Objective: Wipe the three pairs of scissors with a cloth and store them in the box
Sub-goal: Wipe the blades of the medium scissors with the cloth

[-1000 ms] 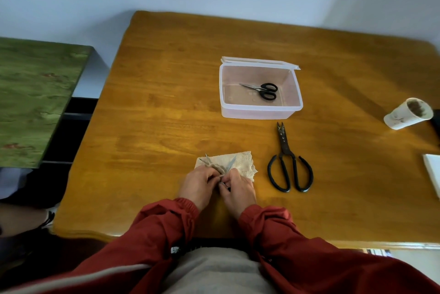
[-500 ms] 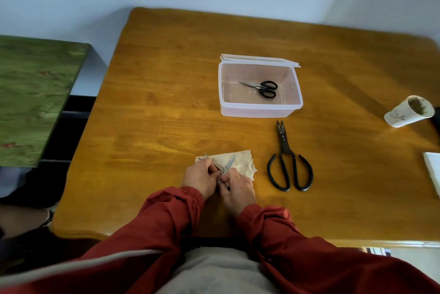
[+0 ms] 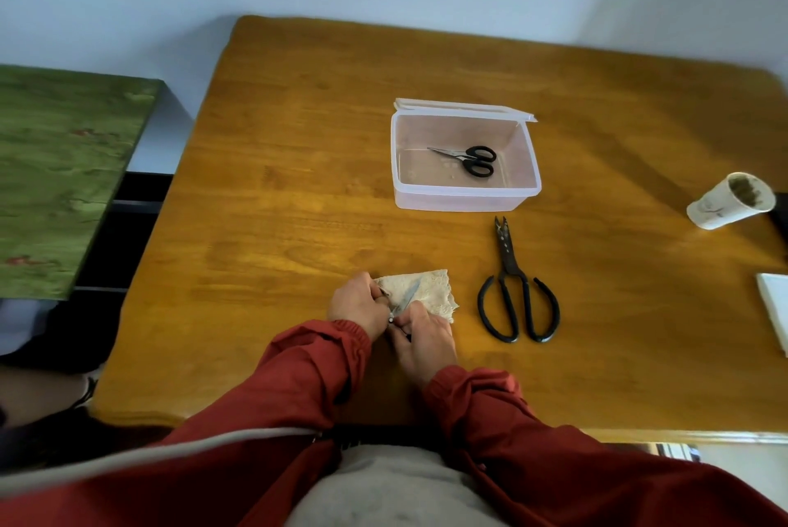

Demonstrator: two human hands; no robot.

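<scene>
A beige cloth point(image 3: 428, 292) lies on the wooden table point(image 3: 298, 194) near its front edge. My left hand point(image 3: 357, 304) pinches the cloth's left edge over a small pair of scissors point(image 3: 405, 299), whose grey blade shows on the cloth. My right hand point(image 3: 422, 341) grips the handle end of that small pair, mostly hidden. A clear plastic box point(image 3: 464, 198) stands open further back, with small black-handled scissors point(image 3: 469, 159) inside. Large black scissors point(image 3: 516, 292) lie closed to the right of the cloth, tips toward the box.
A paper cup point(image 3: 729, 200) lies on its side at the table's right edge. A white flat object point(image 3: 776, 309) sits at the far right. A green-topped surface point(image 3: 55, 177) stands left of the table. The box's lid point(image 3: 462, 108) hangs behind it.
My left hand has slid forward over the cloth and one blade, so less of the small scissors shows. The other scissors and the box have not moved.
</scene>
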